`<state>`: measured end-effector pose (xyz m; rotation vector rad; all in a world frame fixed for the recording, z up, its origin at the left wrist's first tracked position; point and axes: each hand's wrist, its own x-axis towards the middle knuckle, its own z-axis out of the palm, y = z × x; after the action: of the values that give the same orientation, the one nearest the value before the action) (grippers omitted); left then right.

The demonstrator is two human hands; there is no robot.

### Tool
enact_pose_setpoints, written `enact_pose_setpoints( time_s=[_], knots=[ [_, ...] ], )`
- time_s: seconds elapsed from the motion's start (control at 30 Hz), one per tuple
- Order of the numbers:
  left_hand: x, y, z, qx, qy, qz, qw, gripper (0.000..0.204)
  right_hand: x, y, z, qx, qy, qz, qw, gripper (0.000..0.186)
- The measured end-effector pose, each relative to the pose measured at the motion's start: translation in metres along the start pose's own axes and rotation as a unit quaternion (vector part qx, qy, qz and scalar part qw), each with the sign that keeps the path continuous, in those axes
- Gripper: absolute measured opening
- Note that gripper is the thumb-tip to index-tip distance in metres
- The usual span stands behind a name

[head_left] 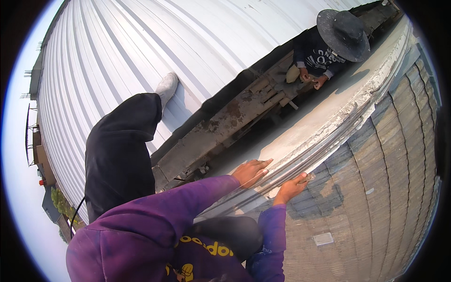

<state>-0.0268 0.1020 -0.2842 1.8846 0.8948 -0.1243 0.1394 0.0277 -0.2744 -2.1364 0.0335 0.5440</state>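
Note:
My left hand (pixel 251 173) rests with fingers apart on the edge of a pale concrete ledge (pixel 312 138), beside long thin grey strips (pixel 337 136) that run along it. My right hand (pixel 290 190), just right and below, is curled round something small at the outer side of the strips, too small to name. Under and beside it are weathered roof tiles (pixel 376 188) with a dark grey patch near my hand. Both my forearms are in purple sleeves.
White corrugated roofing (pixel 122 51) carries my outstretched foot (pixel 167 88). A dark gap with a stained beam (pixel 221 124) separates it from the ledge. A co-worker in a wide dark hat (pixel 342 34) crouches in the gap, upper right. Buildings and trees show at far left.

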Motion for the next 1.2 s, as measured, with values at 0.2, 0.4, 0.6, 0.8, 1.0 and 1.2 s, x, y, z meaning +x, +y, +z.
enact_pose_setpoints(
  time_s=[0.2, 0.4, 0.6, 0.8, 1.0, 1.2],
  knots=[
    [-0.003, 0.001, 0.002, -0.034, 0.021, 0.008, 0.999, 0.06, 0.009, 0.014, -0.002, -0.043, -0.018, 0.01, 0.999, 0.076],
    [-0.007, 0.003, 0.012, -0.051, 0.023, 0.01, 0.998, 0.058, 0.004, 0.014, -0.008, -0.007, -0.01, 0.04, 0.999, 0.074],
    [-0.005, 0.003, 0.006, -0.04, 0.016, 0.005, 0.999, 0.061, 0.011, 0.018, -0.008, -0.046, -0.019, -0.025, 0.998, 0.073],
    [-0.004, -0.005, 0.008, -0.021, 0.023, -0.005, 1.0, 0.061, -0.001, -0.001, -0.002, -0.007, -0.033, 0.029, 0.999, 0.077],
    [-0.007, 0.006, 0.007, -0.043, 0.006, -0.012, 0.999, 0.06, 0.0, 0.005, -0.004, 0.006, -0.012, 0.024, 1.0, 0.077],
    [-0.009, 0.001, 0.008, -0.049, 0.008, -0.004, 0.999, 0.061, 0.001, 0.009, -0.007, 0.003, -0.016, 0.006, 1.0, 0.076]
  ],
)
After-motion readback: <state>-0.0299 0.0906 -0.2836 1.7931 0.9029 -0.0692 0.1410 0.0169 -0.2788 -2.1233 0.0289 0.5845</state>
